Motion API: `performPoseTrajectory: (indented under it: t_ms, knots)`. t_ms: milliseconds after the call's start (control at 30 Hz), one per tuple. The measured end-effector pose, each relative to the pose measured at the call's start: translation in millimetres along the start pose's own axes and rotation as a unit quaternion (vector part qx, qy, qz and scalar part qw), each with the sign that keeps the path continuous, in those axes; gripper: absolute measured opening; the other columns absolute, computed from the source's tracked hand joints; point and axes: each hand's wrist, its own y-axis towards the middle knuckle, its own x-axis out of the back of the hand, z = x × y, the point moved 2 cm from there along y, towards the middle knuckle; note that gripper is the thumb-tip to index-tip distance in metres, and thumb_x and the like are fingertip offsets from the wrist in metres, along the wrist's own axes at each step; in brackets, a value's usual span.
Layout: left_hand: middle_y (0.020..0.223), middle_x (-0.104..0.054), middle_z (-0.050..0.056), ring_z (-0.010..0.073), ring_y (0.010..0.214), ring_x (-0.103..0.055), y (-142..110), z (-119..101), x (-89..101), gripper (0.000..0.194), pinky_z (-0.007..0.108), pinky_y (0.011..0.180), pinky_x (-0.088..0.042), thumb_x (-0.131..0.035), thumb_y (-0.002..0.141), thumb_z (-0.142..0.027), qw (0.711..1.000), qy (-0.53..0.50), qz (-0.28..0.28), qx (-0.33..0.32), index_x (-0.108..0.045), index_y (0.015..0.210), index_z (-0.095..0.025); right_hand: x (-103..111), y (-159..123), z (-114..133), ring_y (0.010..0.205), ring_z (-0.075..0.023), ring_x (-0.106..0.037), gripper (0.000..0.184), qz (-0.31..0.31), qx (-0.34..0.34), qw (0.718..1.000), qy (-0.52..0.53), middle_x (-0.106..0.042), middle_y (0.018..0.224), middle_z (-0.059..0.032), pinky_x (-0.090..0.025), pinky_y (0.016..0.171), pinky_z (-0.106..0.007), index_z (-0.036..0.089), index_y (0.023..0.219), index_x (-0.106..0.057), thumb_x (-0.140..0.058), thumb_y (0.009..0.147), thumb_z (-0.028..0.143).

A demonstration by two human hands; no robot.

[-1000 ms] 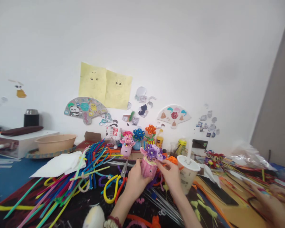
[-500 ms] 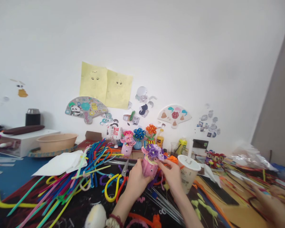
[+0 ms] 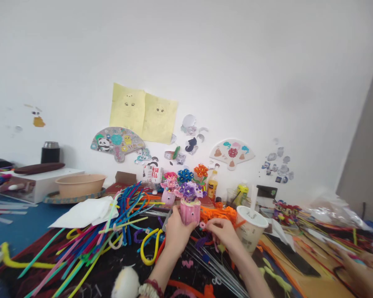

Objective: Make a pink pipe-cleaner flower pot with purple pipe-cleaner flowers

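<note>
A small pink fuzzy flowerpot (image 3: 191, 212) with purple pipe-cleaner flowers (image 3: 191, 190) stands upright in my left hand (image 3: 177, 231), whose fingers wrap its left side and base. A small dark eye-like dot shows on the pot's front. Just to the right, my right hand (image 3: 223, 232) is closed in a pinch at a small pink fuzzy ring (image 3: 202, 224), apart from the flowers. Behind the pot is a similar pink pot (image 3: 168, 197) with pink flowers. Yellow-handled scissors (image 3: 151, 250) lie left of my left wrist, their blades mostly hidden.
Many coloured pipe cleaners (image 3: 90, 240) spread across the left. A lidded cup (image 3: 251, 225) with a straw stands right of my right hand, near orange pipe cleaners (image 3: 217, 213). Farther right is another person's hand (image 3: 357, 265). A beige bowl (image 3: 81, 185) sits back left.
My right hand has moved off the purple flowers, down and right, and now pinches at a pink ring. The pot has turned more upright and shifted slightly left. The view has shifted slightly.
</note>
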Motion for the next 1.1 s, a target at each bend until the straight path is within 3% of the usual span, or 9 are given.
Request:
performPoseTrajectory:
  t_ms: [200, 367, 467, 600, 767, 933, 1000, 1100]
  knots:
    - [0.103, -0.066, 0.009, 0.0224, 0.095, -0.062, 1, 1, -1.2, 0.056, 0.028, 0.081, -0.043, -0.074, 0.056, -0.018, 0.999, -0.034, 0.018, 0.002, -0.044, 0.104, -0.019, -3, 3, -11, 0.036, -0.0103, -0.048, 0.013, 0.011, 0.046, 0.996, -0.08, -0.061, 0.046, 0.0009, -0.033, 0.035, -0.019, 0.016, 0.056, -0.069, -0.063, 0.061, 0.027]
    - [0.101, -0.067, 0.007, 0.021, 0.092, -0.063, 2, 2, -4.5, 0.056, 0.028, 0.079, -0.044, -0.074, 0.054, -0.015, 0.997, -0.057, 0.043, 0.0, -0.046, 0.103, -0.02, -4, 1, 0, 0.069, -0.021, -0.066, 0.038, 0.017, 0.039, 0.996, 0.078, -0.072, 0.077, -0.0053, -0.052, 0.059, -0.029, 0.017, 0.094, -0.07, -0.065, 0.068, 0.045]
    - [0.102, -0.067, 0.006, 0.0206, 0.092, -0.063, 1, 3, -6.4, 0.055, 0.027, 0.079, -0.046, -0.073, 0.055, -0.016, 0.994, -0.088, 0.059, -0.01, -0.048, 0.103, -0.02, -9, -7, 9, 0.094, -0.0235, -0.065, 0.05, 0.064, 0.028, 0.984, 0.162, -0.07, 0.1, -0.0082, -0.051, 0.082, -0.035, 0.017, 0.11, -0.062, -0.068, 0.069, 0.045]
    - [0.101, -0.067, 0.005, 0.0197, 0.09, -0.063, 1, 3, -9.3, 0.052, 0.028, 0.079, -0.047, -0.07, 0.058, -0.019, 0.988, -0.127, 0.084, -0.041, -0.05, 0.105, -0.02, -17, -16, 18, 0.11, -0.0248, -0.058, 0.055, 0.083, 0.045, 0.98, 0.174, -0.064, 0.116, -0.0088, -0.046, 0.094, -0.037, 0.018, 0.113, -0.058, -0.074, 0.065, 0.04]
    - [0.098, -0.068, 0.005, 0.0194, 0.088, -0.063, 2, 5, -12.0, 0.054, 0.027, 0.077, -0.048, -0.07, 0.056, -0.017, 0.98, -0.164, 0.107, -0.046, -0.05, 0.105, -0.019, -22, -17, 20, 0.108, -0.026, -0.059, 0.057, 0.053, 0.057, 0.981, 0.178, -0.063, 0.117, -0.0107, -0.046, 0.094, -0.039, 0.017, 0.11, -0.056, -0.077, 0.06, 0.038]
    - [0.108, -0.064, 0.007, 0.0207, 0.093, -0.061, -1, -5, -5.3, 0.055, 0.029, 0.079, -0.048, -0.065, 0.057, -0.016, 0.977, -0.147, 0.138, -0.07, -0.051, 0.11, -0.018, -21, -4, 6, 0.096, -0.0277, -0.065, 0.065, 0.0, 0.068, 0.983, 0.169, -0.066, 0.11, -0.0122, -0.053, 0.081, -0.039, 0.017, 0.109, -0.052, -0.08, 0.053, 0.033]
    - [0.113, -0.061, 0.007, 0.0217, 0.098, -0.058, -4, -13, 1.8, 0.053, 0.03, 0.082, -0.046, -0.061, 0.059, -0.015, 0.984, -0.108, 0.111, -0.091, -0.052, 0.11, -0.018, -18, 3, -1, 0.091, -0.0277, -0.066, 0.07, -0.043, 0.074, 0.986, 0.143, -0.067, 0.107, -0.0125, -0.054, 0.077, -0.038, 0.017, 0.11, -0.05, -0.081, 0.05, 0.033]
    - [0.109, -0.061, 0.006, 0.0194, 0.095, -0.057, -7, -27, 13.7, 0.042, 0.029, 0.081, -0.044, -0.055, 0.064, -0.014, 0.989, -0.076, 0.023, -0.127, -0.055, 0.106, -0.019, -15, 8, -5, 0.087, -0.0274, -0.067, 0.073, -0.114, 0.084, 0.987, 0.07, -0.068, 0.103, -0.0122, -0.053, 0.075, -0.036, 0.017, 0.109, -0.051, -0.082, 0.046, 0.036]
